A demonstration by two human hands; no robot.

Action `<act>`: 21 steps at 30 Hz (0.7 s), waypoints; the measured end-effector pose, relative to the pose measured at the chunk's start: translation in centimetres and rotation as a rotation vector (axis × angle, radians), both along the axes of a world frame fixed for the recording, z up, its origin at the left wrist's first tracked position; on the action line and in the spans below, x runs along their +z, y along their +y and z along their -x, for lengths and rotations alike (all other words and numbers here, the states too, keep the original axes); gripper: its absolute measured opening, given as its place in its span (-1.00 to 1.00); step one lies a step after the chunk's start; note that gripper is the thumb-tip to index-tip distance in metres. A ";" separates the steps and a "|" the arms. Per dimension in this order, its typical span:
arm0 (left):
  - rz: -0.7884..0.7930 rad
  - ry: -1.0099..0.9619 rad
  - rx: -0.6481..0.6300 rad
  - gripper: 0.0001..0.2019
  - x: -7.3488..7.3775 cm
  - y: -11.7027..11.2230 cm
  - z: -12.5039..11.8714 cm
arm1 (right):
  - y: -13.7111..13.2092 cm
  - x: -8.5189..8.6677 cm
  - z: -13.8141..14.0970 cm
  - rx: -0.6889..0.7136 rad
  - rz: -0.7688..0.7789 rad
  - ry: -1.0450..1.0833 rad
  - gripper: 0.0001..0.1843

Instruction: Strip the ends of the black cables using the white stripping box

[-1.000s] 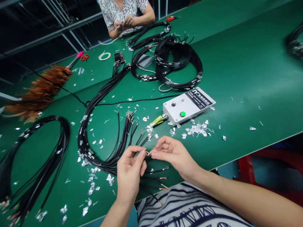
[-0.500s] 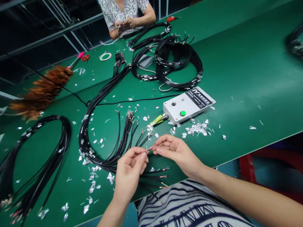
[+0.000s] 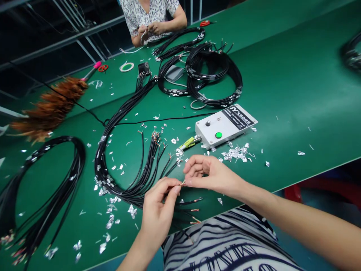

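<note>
My left hand (image 3: 158, 205) pinches the stripped end of a thin black cable (image 3: 169, 191) just above the near edge of the green table (image 3: 296, 94). My right hand (image 3: 210, 175) pinches the fine wire tip at that same end, fingertips almost meeting the left thumb. The cable belongs to a long black bundle (image 3: 121, 177) that fans out in front of my hands with bare copper ends. Behind my right hand sits a white control box (image 3: 225, 126) with a green button and a yellow-green clip at its left end.
Silver foil scraps (image 3: 237, 153) litter the table. Coiled black cables lie at the far middle (image 3: 214, 75) and at the left (image 3: 42, 180). A brown feather duster (image 3: 47, 109), red scissors (image 3: 103, 68) and a tape roll (image 3: 126, 67) lie far left. Another person (image 3: 153, 19) works opposite.
Both hands shifted slightly right and up together, still pinching the wire end. A foil scrap now lies on the table under my right wrist.
</note>
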State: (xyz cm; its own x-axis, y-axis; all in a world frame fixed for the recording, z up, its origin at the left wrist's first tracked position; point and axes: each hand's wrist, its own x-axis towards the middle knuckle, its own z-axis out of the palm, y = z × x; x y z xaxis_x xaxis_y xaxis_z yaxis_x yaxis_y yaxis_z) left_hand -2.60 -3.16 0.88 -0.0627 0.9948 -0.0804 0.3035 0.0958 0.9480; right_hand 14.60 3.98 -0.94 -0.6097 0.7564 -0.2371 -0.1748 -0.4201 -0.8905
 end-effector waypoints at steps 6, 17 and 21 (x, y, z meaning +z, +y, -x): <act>-0.114 0.060 -0.105 -0.84 0.3 0.0 0.3 | 1.6 -0.3 -0.7 0.206 0.190 0.096 -0.66; 0.117 -0.257 0.074 -0.78 -0.5 -0.3 0.6 | 0.0 -1.8 1.4 0.095 0.243 0.250 -0.60; 0.149 -0.295 0.120 -0.72 -0.7 -0.2 0.1 | -1.6 -1.1 2.0 -0.199 0.009 0.123 -0.58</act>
